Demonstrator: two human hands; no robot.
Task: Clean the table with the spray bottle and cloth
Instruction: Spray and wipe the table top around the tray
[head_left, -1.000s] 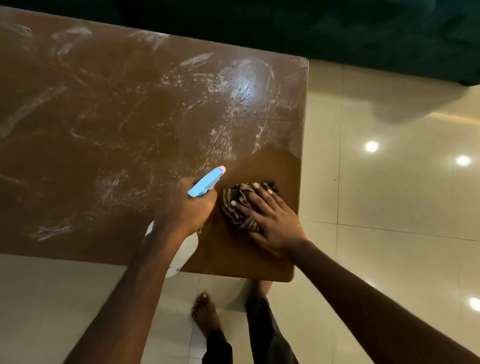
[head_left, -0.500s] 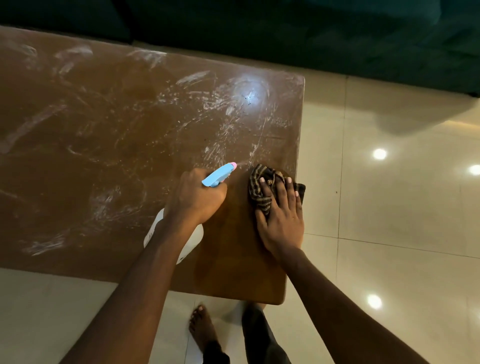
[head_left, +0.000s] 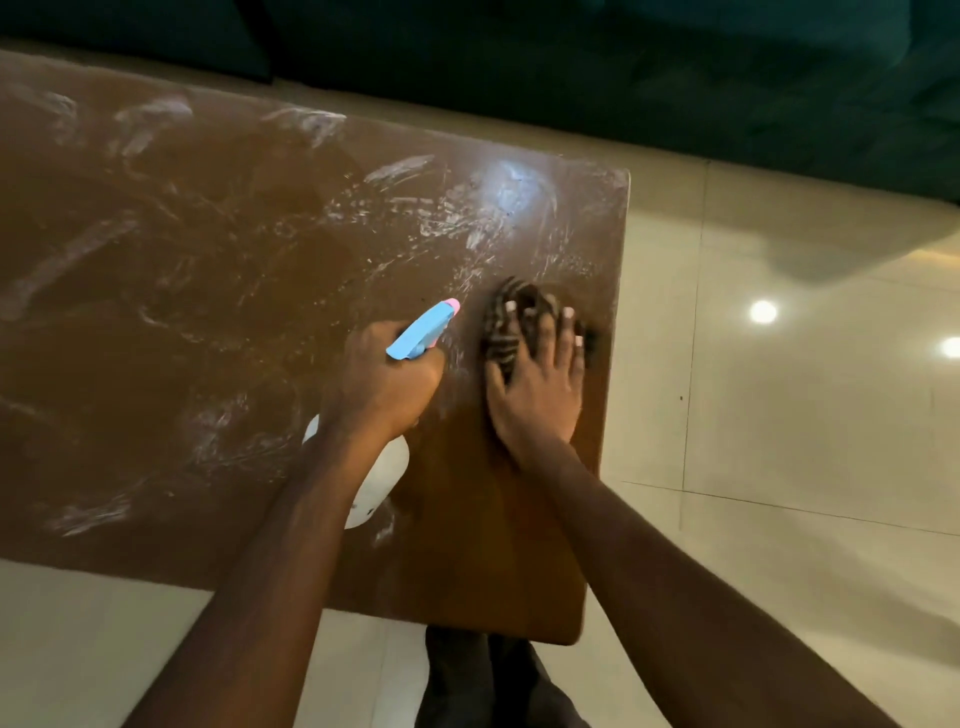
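Your left hand (head_left: 384, 379) grips the neck of the spray bottle (head_left: 423, 332), with its fingers curled tight round it. The bottle has a smooth, round white body and a blue head with a pink tip, and it points across the bench (head_left: 208, 260). Your right hand (head_left: 535, 395) lies flat on the cloth (head_left: 501, 332), its straight fingers (head_left: 563, 338) spread out and pressing it down near the right edge of the bench. The cloth is soft, bunched up and striped dark and light. The bench top is shiny and brown with rounded corners, and white streaky smears cover much of it. The floor (head_left: 779, 415) is shiny pale tile.
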